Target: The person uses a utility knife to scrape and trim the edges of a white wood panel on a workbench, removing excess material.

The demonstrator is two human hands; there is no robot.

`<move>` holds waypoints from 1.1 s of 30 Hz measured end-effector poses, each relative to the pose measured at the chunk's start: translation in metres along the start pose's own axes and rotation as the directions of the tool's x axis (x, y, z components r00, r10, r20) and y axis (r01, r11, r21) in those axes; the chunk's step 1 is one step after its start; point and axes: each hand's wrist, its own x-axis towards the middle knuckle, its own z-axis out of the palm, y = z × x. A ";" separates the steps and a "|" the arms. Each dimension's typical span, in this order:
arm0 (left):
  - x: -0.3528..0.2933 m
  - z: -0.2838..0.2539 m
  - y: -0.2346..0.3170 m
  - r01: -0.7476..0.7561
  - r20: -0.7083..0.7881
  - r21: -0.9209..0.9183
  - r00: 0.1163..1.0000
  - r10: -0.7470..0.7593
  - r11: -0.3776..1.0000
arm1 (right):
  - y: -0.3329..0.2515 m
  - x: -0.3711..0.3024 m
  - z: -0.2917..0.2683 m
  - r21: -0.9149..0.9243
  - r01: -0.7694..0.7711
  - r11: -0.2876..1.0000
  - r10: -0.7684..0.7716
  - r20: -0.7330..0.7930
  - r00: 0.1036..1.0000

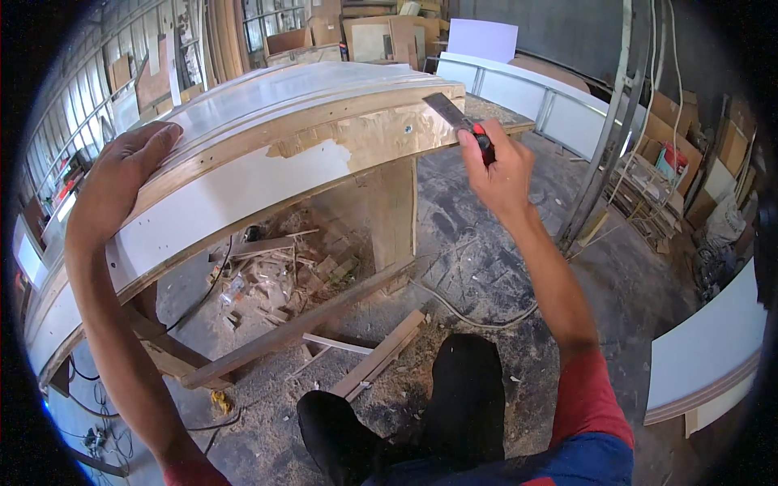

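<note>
as the right hand [502,172] grips a scraper [444,108], left hand [121,174] laid unclenched on the panel [279,91], white facing [194,206] seems stripped at right, remaining at left.

scraper handle [486,149] mostly out of sight within the right hand [504,173]

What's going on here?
A person's right hand grips a flat-bladed metal hand tool with a red-and-black handle, its blade at the right end of a long, pale wooden front edge. Whether it touches is unclear. The left hand rests on the top, farther left. A smooth white facing strip covers the left part of that edge; rough, bare-looking wood shows toward the right.
</note>
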 end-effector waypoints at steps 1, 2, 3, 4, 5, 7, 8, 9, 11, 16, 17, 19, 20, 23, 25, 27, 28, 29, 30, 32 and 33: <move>-0.001 0.000 0.001 -0.021 -0.010 0.023 1.000 0.021 1.000 | 0.000 0.000 0.002 -0.002 0.004 1.000 -0.004 -0.002 1.000; -0.003 0.000 0.002 -0.041 -0.020 0.046 0.999 0.042 0.998 | 0.000 -0.002 0.003 -0.003 0.015 1.000 -0.015 -0.016 1.000; -0.004 -0.001 0.004 -0.042 -0.024 0.043 0.999 0.043 0.998 | 0.000 -0.002 0.004 -0.004 0.026 1.000 -0.026 -0.030 0.999; -0.005 0.003 0.004 -0.027 -0.026 0.044 0.999 0.028 0.999 | -0.001 -0.006 0.005 -0.010 0.025 1.000 -0.025 -0.023 0.999; -0.004 0.007 0.005 -0.013 -0.028 0.044 1.000 0.014 0.999 | -0.003 -0.009 0.005 -0.058 0.024 0.998 -0.025 -0.032 0.999; -0.004 0.005 0.008 0.003 -0.006 -0.003 1.000 -0.003 1.000 | -0.005 -0.011 0.004 -0.105 0.018 0.994 -0.021 -0.035 0.999; -0.005 0.003 0.010 0.020 0.010 -0.042 1.000 -0.020 0.999 | -0.005 -0.011 0.004 -0.108 0.015 0.994 -0.019 -0.034 0.999; -0.006 0.003 0.009 0.022 0.017 -0.041 1.000 -0.022 0.999 | -0.006 -0.012 0.002 -0.113 0.013 0.994 -0.016 -0.032 0.999; -0.003 0.004 0.003 0.017 -0.015 -0.058 1.000 -0.018 0.998 | -0.002 -0.019 -0.002 -0.106 0.002 0.994 -0.003 -0.009 1.000; -0.004 0.003 0.009 -0.033 -0.008 0.050 0.999 0.033 0.998 | 0.016 -0.058 -0.018 -0.181 0.155 0.971 -0.118 0.200 0.973; -0.004 0.003 0.013 -0.037 0.021 0.068 0.999 0.036 0.997 | 0.017 -0.068 -0.017 -0.105 0.065 0.992 -0.050 0.136 0.989; -0.005 -0.002 0.003 -0.116 -0.010 0.123 0.993 0.118 0.986 | 0.011 -0.062 -0.015 -0.005 -0.020 1.000 0.020 0.062 0.998; -0.002 0.001 -0.005 -0.198 -0.011 0.159 0.979 0.202 0.967 | 0.003 -0.052 -0.017 0.010 -0.084 0.996 0.084 0.022 0.996; -0.003 -0.001 0.004 -0.208 0.038 0.166 0.978 0.205 0.964 | -0.014 -0.025 -0.008 0.043 -0.158 0.987 0.158 -0.018 0.987; -0.002 0.002 0.006 -0.104 0.033 0.018 0.994 0.103 0.994 | -0.017 -0.024 -0.003 0.049 -0.160 0.986 0.161 -0.017 0.987; 0.002 0.006 0.006 -0.097 0.072 -0.033 0.992 0.100 0.995 | -0.013 -0.036 0.001 0.023 -0.136 0.990 0.134 0.083 0.988; 0.003 0.008 0.006 -0.103 0.066 -0.015 0.992 0.103 0.995 | -0.009 -0.053 0.005 0.009 -0.091 0.996 0.089 0.143 0.986; 0.000 0.002 0.006 -0.103 0.049 0.019 0.994 0.102 0.994 | -0.012 -0.069 0.009 0.028 -0.101 0.994 0.097 0.130 0.987; 0.000 -0.002 -0.001 -0.086 0.056 0.027 0.995 0.084 0.996 | -0.016 -0.086 0.013 0.097 -0.087 0.991 0.070 0.165 0.984; 0.000 -0.005 -0.001 -0.091 0.073 0.024 0.993 0.089 0.996 | -0.023 -0.086 0.014 0.162 -0.075 0.984 0.044 0.184 0.982; 0.000 -0.007 0.001 -0.088 0.094 0.008 0.992 0.086 0.996 | -0.027 -0.082 0.015 0.207 -0.193 0.959 0.180 0.080 0.980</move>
